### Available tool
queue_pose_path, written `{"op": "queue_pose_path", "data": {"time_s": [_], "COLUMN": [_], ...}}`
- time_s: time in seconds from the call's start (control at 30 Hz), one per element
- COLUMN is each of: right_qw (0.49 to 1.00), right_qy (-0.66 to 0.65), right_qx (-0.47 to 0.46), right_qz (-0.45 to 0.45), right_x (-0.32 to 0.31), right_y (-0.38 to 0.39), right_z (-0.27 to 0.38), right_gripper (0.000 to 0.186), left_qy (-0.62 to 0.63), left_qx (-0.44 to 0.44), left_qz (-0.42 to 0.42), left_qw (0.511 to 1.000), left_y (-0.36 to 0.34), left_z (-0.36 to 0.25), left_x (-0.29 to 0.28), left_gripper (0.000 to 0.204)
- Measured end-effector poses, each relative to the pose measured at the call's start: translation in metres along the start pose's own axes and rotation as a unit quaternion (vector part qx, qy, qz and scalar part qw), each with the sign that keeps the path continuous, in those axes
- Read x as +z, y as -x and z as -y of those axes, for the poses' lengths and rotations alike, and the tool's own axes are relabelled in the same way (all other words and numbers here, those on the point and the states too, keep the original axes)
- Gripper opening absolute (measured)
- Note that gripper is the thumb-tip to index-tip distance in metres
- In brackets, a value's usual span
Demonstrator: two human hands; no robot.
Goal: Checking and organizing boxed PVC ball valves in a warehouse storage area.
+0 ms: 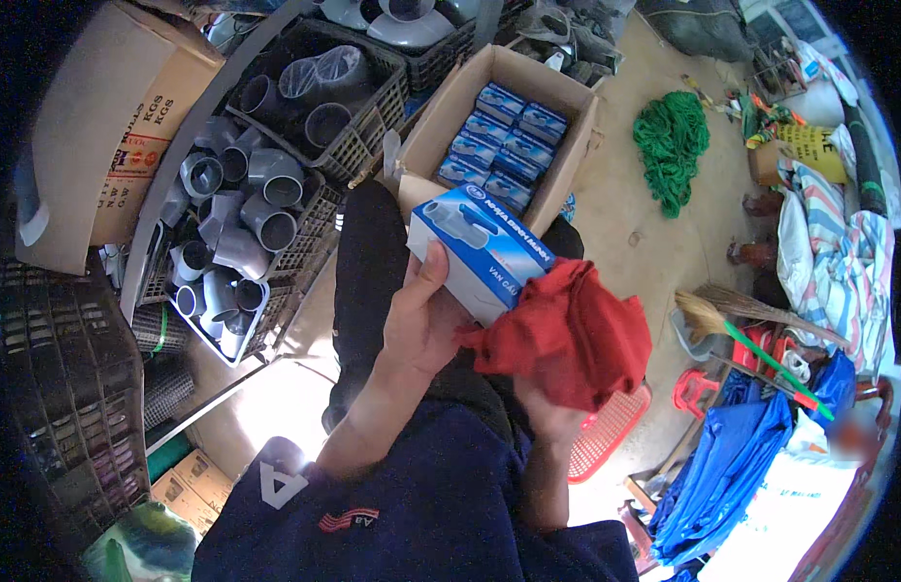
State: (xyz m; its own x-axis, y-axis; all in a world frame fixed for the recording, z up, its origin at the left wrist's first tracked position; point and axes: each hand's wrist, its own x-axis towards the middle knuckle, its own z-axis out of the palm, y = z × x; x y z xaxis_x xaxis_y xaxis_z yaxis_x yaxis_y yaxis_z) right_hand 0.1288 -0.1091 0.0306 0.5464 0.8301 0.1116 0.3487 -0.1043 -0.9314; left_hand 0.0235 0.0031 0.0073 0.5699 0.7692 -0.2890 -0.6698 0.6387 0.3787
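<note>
My left hand (421, 315) grips a small blue and white carton (484, 247) by its near left side, thumb on the front face. The carton is tilted and has a grey pipe fitting pictured on it. A crumpled red cloth (577, 335) is in my right hand (547, 407), bunched over the fingers and against the carton's right end. Most of the right fingers are hidden under the cloth. Just beyond my hands stands an open cardboard box (426, 136), with several similar blue cartons (504, 145) lying in rows inside.
On the left, black plastic crates (305, 228) hold grey pipe elbows (276, 233); a large cardboard box (150, 116) stands beside them. Green netting (672, 145) lies on the floor, far right. A red plastic basket (611, 436), a broom (703, 315) and blue tarpaulin (722, 475) are at right.
</note>
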Motion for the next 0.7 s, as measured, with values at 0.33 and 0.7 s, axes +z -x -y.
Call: {"op": "queue_pose_path", "data": {"time_s": [0.33, 0.7], "right_qw": [0.978, 0.989], "right_qy": [-0.154, -0.107], "right_qx": [0.118, 0.072], "right_qz": [-0.078, -0.071], "right_x": [-0.007, -0.046], "right_y": [0.002, 0.011], "right_z": [-0.011, -0.02], "right_gripper": [0.071, 0.084], "left_qy": [-0.03, -0.639], "left_qx": [0.045, 0.311], "left_qz": [0.071, 0.129], "left_qw": [0.996, 0.691], "left_y": [-0.009, -0.006], "left_z": [-0.002, -0.044], "left_x": [0.014, 0.007], "left_gripper": [0.068, 0.077]}}
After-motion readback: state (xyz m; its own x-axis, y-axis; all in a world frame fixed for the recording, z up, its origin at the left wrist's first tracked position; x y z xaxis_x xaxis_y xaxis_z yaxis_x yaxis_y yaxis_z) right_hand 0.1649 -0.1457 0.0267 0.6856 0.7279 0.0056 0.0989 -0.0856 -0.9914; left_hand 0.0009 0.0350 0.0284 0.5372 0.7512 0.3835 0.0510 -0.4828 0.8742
